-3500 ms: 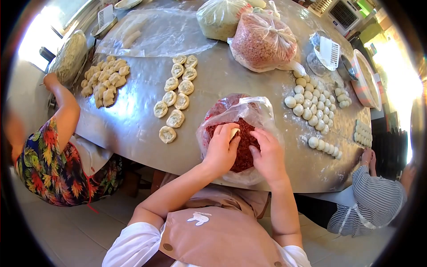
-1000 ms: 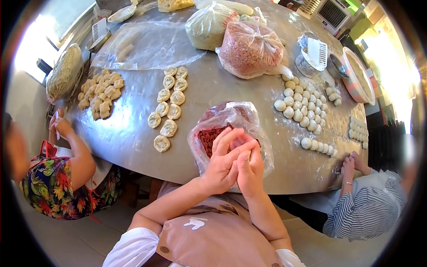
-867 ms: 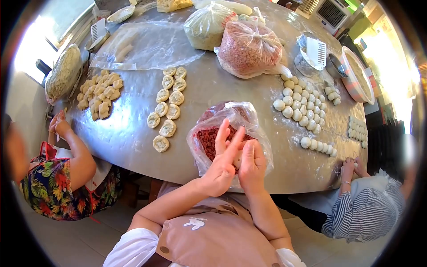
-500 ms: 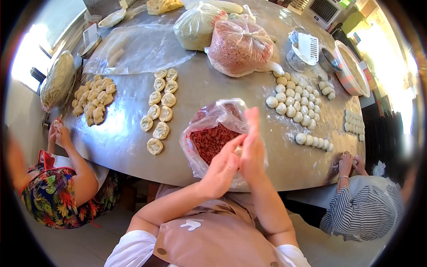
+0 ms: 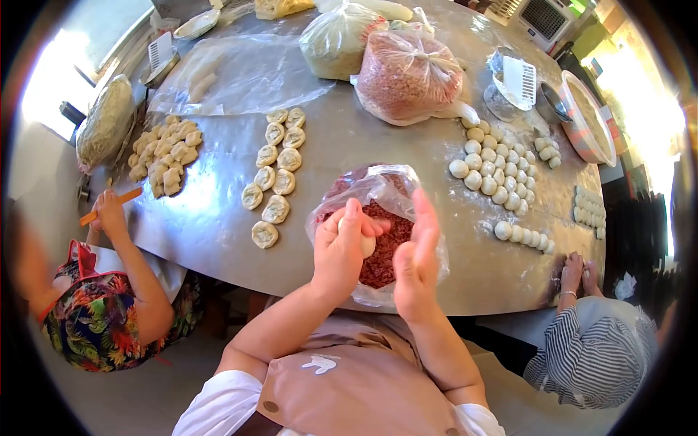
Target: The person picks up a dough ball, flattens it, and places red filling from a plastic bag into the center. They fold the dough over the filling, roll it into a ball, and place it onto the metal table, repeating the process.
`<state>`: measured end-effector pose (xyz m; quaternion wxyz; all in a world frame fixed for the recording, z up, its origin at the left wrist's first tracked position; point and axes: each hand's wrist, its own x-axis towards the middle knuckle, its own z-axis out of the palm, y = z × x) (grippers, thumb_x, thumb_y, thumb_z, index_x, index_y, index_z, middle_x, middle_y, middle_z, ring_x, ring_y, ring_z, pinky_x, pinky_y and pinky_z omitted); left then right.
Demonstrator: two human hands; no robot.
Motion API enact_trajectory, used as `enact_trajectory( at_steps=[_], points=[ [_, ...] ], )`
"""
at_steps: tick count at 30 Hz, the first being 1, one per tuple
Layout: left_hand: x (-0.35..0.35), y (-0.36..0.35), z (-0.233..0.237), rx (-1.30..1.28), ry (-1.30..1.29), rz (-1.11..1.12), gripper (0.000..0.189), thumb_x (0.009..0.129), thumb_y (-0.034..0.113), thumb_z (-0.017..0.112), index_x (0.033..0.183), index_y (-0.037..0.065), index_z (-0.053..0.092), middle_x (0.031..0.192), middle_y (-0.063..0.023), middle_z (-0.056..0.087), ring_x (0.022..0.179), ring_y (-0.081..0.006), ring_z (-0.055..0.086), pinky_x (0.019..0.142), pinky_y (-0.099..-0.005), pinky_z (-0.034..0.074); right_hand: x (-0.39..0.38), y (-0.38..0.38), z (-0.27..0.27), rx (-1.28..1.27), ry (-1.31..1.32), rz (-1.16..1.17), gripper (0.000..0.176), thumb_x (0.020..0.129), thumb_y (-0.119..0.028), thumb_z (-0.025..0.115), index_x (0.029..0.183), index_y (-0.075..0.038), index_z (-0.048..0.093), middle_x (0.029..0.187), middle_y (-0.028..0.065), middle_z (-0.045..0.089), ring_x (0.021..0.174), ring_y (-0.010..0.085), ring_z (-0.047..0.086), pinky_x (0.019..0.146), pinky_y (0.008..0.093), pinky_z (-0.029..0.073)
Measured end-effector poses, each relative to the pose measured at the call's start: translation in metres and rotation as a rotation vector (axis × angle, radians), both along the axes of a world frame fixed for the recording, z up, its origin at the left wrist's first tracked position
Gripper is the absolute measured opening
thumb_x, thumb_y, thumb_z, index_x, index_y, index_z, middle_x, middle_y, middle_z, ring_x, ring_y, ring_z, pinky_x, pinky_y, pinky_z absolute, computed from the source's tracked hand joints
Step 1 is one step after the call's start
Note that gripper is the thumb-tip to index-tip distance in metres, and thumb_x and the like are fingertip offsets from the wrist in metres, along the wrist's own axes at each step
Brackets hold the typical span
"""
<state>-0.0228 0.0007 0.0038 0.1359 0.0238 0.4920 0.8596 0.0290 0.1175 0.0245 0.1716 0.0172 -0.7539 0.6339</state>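
Observation:
My left hand point(image 5: 336, 254) is closed around a small pale dough ball point(image 5: 368, 246), which shows between its fingers and palm. A short gap to the right, my right hand point(image 5: 417, 261) is open with its fingers stretched out and nothing in it. Both hands are above an open clear plastic bag point(image 5: 376, 293) of dark red chopped filling point(image 5: 379, 269). My fingers hide part of the dough ball and of the filling.
Filled dough rounds point(image 5: 275, 209) stand in two columns to the left, beyond them dough pieces point(image 5: 163, 156). White dough balls point(image 5: 500, 171) are at right. A tied bag of pink filling point(image 5: 407, 76) stands behind. Co-workers' hands point(image 5: 110, 214) hold an orange-brown stick point(image 5: 109, 206) at left; another's hands point(image 5: 573, 272) are right.
My hands were together around the dough and have come apart, leaving the ball in my left hand. The left co-worker now holds up a stick. The view has shifted slightly.

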Motion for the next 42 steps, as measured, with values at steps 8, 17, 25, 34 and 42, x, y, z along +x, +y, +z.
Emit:
enact_trajectory(
  at_steps=[8,17,25,34,42],
  points=[
    [0.005,0.001,0.024,0.296,-0.032,-0.095,0.067,0.093,0.056,0.05,0.131,0.001,0.051,0.136,-0.0148,0.052,0.136,-0.0298,0.037,0.109,-0.0459,0.031,0.006,-0.009,0.0,-0.087,-0.229,0.029,0.037,0.103,-0.033,0.043,0.119,0.0,0.05,0.104,0.0097,0.06,0.091,0.0156,0.058,0.081,0.0297,0.048],
    [0.004,-0.007,0.01,0.43,-0.127,-0.218,0.047,0.096,0.044,0.053,0.103,-0.001,0.066,0.105,-0.014,0.067,0.121,-0.0273,0.052,0.107,-0.0455,0.037,0.003,-0.015,-0.006,-0.216,-0.206,0.063,0.052,0.102,-0.051,0.032,0.109,-0.002,0.049,0.078,0.0032,0.057,0.06,0.0083,0.052,0.052,0.0222,0.039],
    [-0.003,-0.013,-0.014,0.115,0.131,-0.301,0.053,0.097,0.051,0.047,0.096,0.002,0.068,0.097,-0.0114,0.069,0.124,-0.0299,0.051,0.109,-0.0467,0.034,-0.001,-0.026,-0.019,-0.026,-0.054,0.008,0.059,0.101,-0.052,0.031,0.123,0.001,0.046,0.075,0.0024,0.057,0.055,0.0062,0.049,0.049,0.022,0.038],
    [0.008,-0.007,0.005,-0.035,0.288,-0.272,0.052,0.099,0.048,0.043,0.102,0.001,0.065,0.095,-0.0112,0.067,0.107,-0.0243,0.06,0.109,-0.0474,0.034,0.012,-0.011,-0.017,-0.476,-0.351,0.256,0.054,0.103,-0.049,0.028,0.121,-0.002,0.049,0.081,0.0043,0.06,0.06,0.0067,0.054,0.05,0.0203,0.04],
    [0.016,0.008,0.009,-0.026,0.328,-0.143,0.028,0.097,0.022,0.051,0.102,-0.002,0.065,0.1,-0.0096,0.067,0.109,-0.0224,0.058,0.098,-0.0382,0.043,0.02,0.003,-0.012,-0.467,-0.427,0.196,0.051,0.102,-0.052,0.033,0.117,-0.006,0.052,0.095,0.0017,0.058,0.083,0.0086,0.055,0.064,0.023,0.045]
  ],
)
